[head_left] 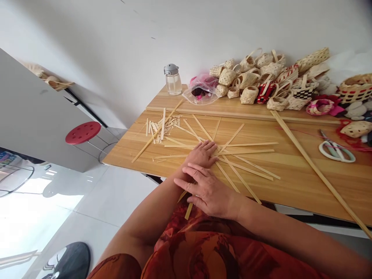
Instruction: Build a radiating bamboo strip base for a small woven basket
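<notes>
Thin bamboo strips (252, 152) lie crossed on the wooden table in a star shape, their ends fanning out on all sides. My left hand (202, 154) rests flat over the middle of the star, fingers together and stretched out, hiding where the strips cross. Closer to me, my right hand (209, 190) hovers by my left wrist with its fingers spread and nothing in them. Whether it touches the wrist, I cannot tell. A few strip ends stick out below it past the table's front edge.
Left of the star lies a heap of short offcuts (162, 131) under a longer strip. A long strip (316, 166) and scissors (337, 150) lie to the right. Along the back stand a water bottle (173, 82), a plastic bag (202, 91) and several small woven baskets (249, 95).
</notes>
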Tool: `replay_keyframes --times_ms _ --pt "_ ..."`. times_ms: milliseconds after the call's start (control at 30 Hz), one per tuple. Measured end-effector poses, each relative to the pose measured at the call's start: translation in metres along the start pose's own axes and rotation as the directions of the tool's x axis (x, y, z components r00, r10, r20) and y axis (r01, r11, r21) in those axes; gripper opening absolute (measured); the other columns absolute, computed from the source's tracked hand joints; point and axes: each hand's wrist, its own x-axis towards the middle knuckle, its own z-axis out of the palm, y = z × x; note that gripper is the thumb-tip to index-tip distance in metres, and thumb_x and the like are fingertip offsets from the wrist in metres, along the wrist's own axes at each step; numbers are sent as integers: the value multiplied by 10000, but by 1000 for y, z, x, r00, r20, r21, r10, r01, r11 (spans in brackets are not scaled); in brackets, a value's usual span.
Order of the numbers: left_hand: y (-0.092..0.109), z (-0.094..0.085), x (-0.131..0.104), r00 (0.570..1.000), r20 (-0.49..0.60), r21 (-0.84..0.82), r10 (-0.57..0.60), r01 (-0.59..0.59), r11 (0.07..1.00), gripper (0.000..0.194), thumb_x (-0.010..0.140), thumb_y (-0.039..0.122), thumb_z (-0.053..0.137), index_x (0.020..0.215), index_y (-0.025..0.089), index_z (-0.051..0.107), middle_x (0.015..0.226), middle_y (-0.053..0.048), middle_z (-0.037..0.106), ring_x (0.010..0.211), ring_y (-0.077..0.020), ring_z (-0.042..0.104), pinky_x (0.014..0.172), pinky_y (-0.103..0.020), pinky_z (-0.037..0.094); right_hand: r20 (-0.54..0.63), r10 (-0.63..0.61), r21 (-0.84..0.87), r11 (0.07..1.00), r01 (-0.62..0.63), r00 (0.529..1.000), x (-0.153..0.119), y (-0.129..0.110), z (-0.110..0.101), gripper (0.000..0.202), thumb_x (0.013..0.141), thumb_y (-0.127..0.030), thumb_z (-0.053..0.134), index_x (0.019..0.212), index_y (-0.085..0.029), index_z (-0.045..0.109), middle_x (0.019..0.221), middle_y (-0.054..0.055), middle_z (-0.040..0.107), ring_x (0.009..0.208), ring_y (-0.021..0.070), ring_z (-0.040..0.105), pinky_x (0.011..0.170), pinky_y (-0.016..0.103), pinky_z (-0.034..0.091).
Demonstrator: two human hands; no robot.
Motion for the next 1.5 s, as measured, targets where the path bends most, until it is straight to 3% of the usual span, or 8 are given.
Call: replay_keyframes --times_ms 100,233,400,600,933,1067,1233,1500 --pt "0 0 0 1000 -12 3 5 -5 1000 623 1017 522 406 1540 184 389 1623 -70 376 1541 -238 237 1271 -441 219 4 -20 51 998 20 1000 -6 -2 -4 387 920 -332 657 1306 -317 674 1515 109 489 1459 328 344 1138 543 382" --pt "-4 4 1 1000 -15 18 23 -23 1000 597 1020 487 411 1537 189 395 1623 -57 377 1542 -230 235 1277 -413 205 -95 4 63 998 2 995 -17 15 -13 187 930 -319 639 1058 -275 769 1360 63 643 1417 280 428 1150 484 397" --pt "-4 7 1 999 -33 -16 20 -20 1000 614 1024 442 401 1566 163 327 1624 -73 369 1533 -249 263 1269 -431 221 -253 233 -126 954 -271 939 -33 70 -23 305 959 -239 559 1228 -204 697 1295 107 687 1296 281 562 1122 509 431" --pt "-2 8 -1 994 -113 -42 7 -12 999 660 988 506 481 1545 173 361 1586 -104 433 1505 -258 331 1248 -442 268 -240 449 -247 829 -502 861 -52 120 -25 416 959 -289 517 1346 -168 609 1393 150 615 1315 331 540 1093 559 432" --pt "-3 8 0 992 -123 -21 16 -18 1000 628 986 497 497 1494 135 427 1579 -145 426 1471 -271 386 1243 -432 282 -90 602 -318 738 -596 794 -44 123 -19 535 989 -384 457 1465 -143 491 1526 152 493 1420 343 412 1122 549 369" --pt "-2 6 -1 992 -129 -10 16 -18 1000 602 991 501 484 1485 158 444 1553 -137 456 1441 -263 428 1241 -420 289 -79 605 -331 734 -594 792 -45 122 -20 523 992 -385 448 1455 -148 505 1533 139 486 1415 333 409 1124 532 362" --pt "-3 8 -1 992 -124 6 19 -19 1000 617 994 517 474 1487 147 445 1564 -136 449 1477 -272 372 1250 -431 269 -97 587 -354 734 -579 804 -45 119 -19 521 989 -389 458 1444 -140 514 1506 141 516 1382 331 438 1111 524 369" --pt "-2 8 -1 993 -115 14 9 -7 1000 622 995 524 471 1501 164 431 1573 -124 445 1486 -272 360 1248 -446 272 -59 628 -386 702 -598 776 -44 122 -18 599 1000 -434 448 1506 -116 430 1564 156 433 1406 345 389 1131 519 350"
